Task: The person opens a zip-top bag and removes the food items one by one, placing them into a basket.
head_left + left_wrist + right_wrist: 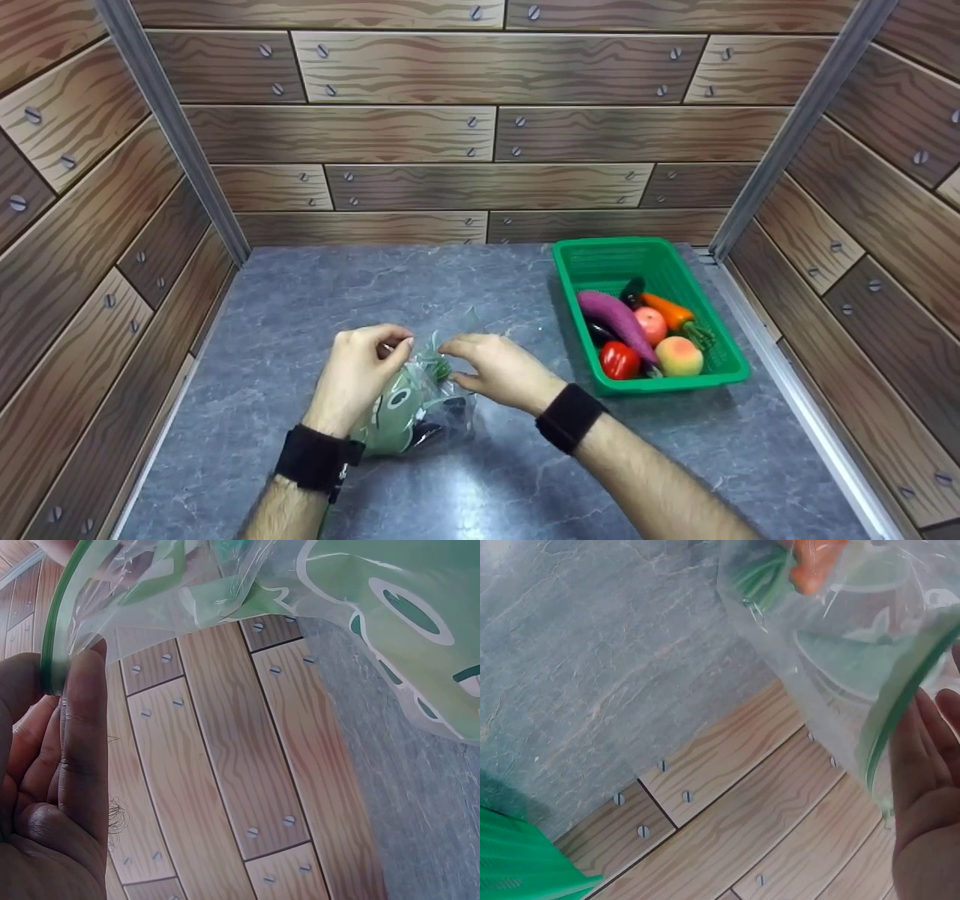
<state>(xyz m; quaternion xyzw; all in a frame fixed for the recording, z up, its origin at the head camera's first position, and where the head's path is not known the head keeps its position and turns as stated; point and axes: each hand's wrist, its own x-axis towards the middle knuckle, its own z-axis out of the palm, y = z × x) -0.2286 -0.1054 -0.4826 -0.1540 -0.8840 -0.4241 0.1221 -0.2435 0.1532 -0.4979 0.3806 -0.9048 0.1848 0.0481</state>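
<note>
A clear zip bag (pixel 397 412) with a green printed cartoon face lies on the grey tabletop. Inside it are a carrot (pixel 815 561) with green leaves and a dark, glossy object (pixel 426 433). My left hand (pixel 367 364) pinches one end of the bag's green zip edge (pixel 56 637) between thumb and finger. On the bag's other side, my right hand (pixel 499 367) touches near the zip edge (pixel 900 697), thumb and fingers apart in the head view. Plastic partly covers its fingertips in the right wrist view.
Right of the hands stands a green basket (pixel 566 300) holding a purple eggplant (pixel 615 319), a red pepper (pixel 619 361), a peach (pixel 679 355), a carrot (pixel 667 307) and other produce. Wood-patterned walls (pixel 405 135) enclose the table at the back and both sides.
</note>
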